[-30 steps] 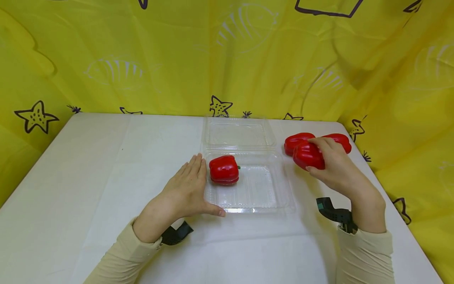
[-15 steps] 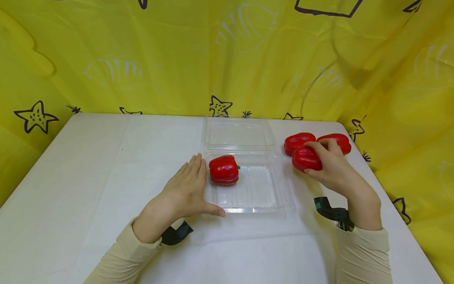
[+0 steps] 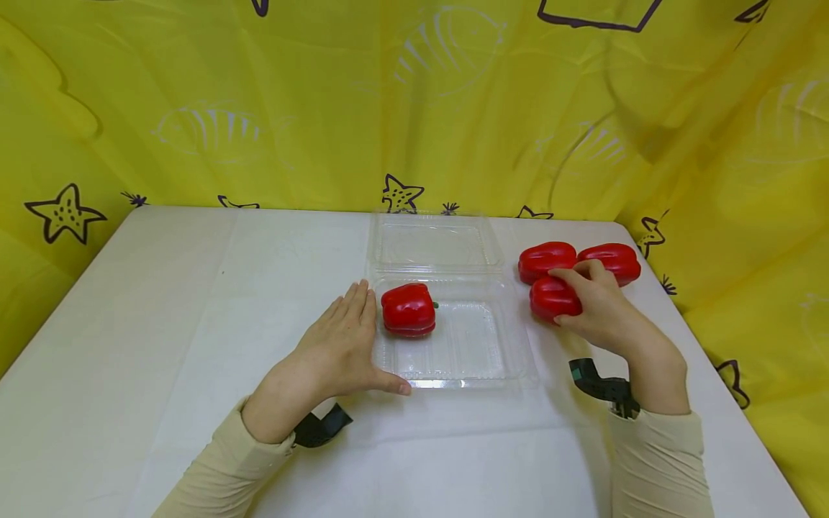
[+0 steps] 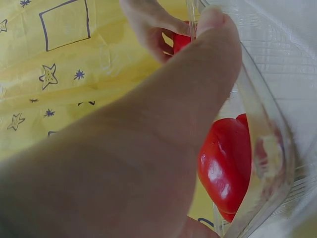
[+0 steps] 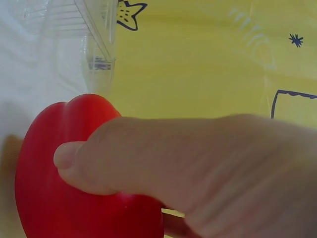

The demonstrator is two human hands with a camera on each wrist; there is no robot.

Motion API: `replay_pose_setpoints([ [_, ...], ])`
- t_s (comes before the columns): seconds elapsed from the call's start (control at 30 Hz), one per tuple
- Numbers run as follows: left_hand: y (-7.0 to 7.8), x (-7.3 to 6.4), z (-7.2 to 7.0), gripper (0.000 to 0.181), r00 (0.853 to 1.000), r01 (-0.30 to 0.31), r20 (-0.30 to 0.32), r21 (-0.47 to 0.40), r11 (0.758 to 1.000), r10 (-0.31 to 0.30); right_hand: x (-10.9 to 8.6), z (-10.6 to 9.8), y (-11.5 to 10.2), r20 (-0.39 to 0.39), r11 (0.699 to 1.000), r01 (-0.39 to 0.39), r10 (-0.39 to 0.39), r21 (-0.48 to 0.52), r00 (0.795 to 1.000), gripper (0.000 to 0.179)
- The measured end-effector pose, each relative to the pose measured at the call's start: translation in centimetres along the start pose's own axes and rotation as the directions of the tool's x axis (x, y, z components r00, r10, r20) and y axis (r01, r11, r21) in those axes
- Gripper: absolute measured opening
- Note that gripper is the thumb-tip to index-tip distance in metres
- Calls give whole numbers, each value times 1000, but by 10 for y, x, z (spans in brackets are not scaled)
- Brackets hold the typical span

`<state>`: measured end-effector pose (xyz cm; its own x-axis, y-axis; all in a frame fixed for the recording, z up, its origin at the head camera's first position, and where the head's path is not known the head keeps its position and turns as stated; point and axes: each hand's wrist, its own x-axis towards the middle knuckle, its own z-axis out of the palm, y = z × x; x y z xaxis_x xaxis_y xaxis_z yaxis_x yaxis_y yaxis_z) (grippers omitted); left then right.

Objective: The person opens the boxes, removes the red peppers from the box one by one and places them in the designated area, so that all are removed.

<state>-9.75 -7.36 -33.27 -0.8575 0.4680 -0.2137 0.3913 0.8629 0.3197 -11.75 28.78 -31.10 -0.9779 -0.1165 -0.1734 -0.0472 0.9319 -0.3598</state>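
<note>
A clear plastic clamshell container [image 3: 453,383] lies with its lid [image 3: 437,244] folded back toward the curtain. Inside its left side rests one red bell pepper [image 3: 409,310], its green stem pointing right. My left hand [image 3: 340,345] lies flat with straight fingers along the container's left wall, the thumb at the front rim. Right of the container, my right hand [image 3: 602,306] pinches another red bell pepper [image 3: 553,298] between thumb and fingers; the right wrist view shows the thumb pressed on that pepper [image 5: 74,198]. Part of it is hidden by the hand.
Two more red bell peppers, one on the left [image 3: 546,260] and one on the right [image 3: 612,262], lie just behind the right hand. A white-covered table [image 3: 162,302] carries everything. The yellow patterned curtain [image 3: 291,108] borders it at the back and sides.
My right hand has moved slightly left and toward me with its pepper, uncovering more of the right-hand pepper behind. My left hand and the container stay in place.
</note>
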Motion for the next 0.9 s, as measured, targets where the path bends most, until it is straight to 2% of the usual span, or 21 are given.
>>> replay_pose_setpoints([
  [0.23,0,-1,0,135,1000,0,-6,9,1000,0,1,2,1,7,1000,1,0,-26,1000,76],
  [0.63,0,-1,0,135,1000,1,-6,9,1000,-1,3,2,6,64,996,0,5,-87,998,77],
  [0.9,0,0,0,136,1000,7,2,4,1000,-7,3,0,5,66,998,-20,23,-57,998,74],
])
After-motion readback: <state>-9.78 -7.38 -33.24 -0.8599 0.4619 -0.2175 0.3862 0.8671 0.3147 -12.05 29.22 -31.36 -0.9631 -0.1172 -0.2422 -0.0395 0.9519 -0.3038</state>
